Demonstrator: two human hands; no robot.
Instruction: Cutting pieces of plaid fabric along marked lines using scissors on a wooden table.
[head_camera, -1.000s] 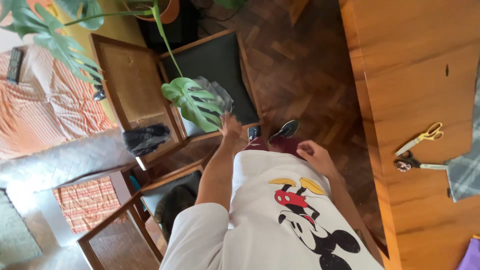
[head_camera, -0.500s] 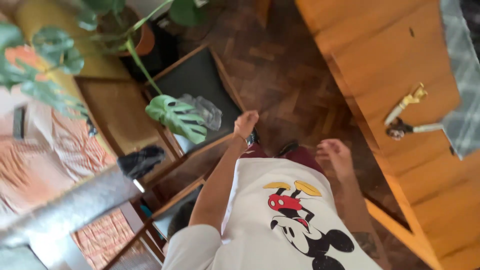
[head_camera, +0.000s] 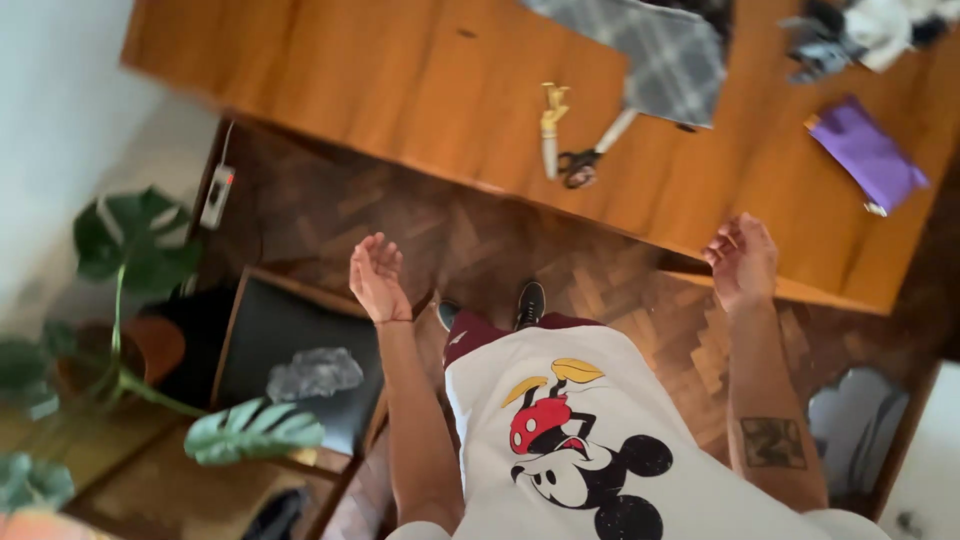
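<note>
Head view, looking straight down. A purple flat packet is seen at the far right of the wooden table, rectangular, lying at a slant, w/ a small white tag at its lower corner. A grey checked cloth is laid at the table's far edge, centre. Scissors w/ dark handles are set just below the cloth, a pale tool w/ a yellow end just beside them on the left. A heap of grey and white clothes is piled at the top right corner.

Left hand: held open, palm up, fingers loosely curled, nothing gripped, nothing touched. It is hung over the parquet floor, near the corner of a dark-seated chair; a crumpled clear bag is lying on that seat.

Right hand: fingers loosely curled in, palm up, empty. It is held right at the near edge of the table; contact can't be told. A dark square tattoo is seen on that forearm.

Big green leaves of a potted plant are seen at left. A white tee w/ a cartoon print is worn, dark shoes seen below.
</note>
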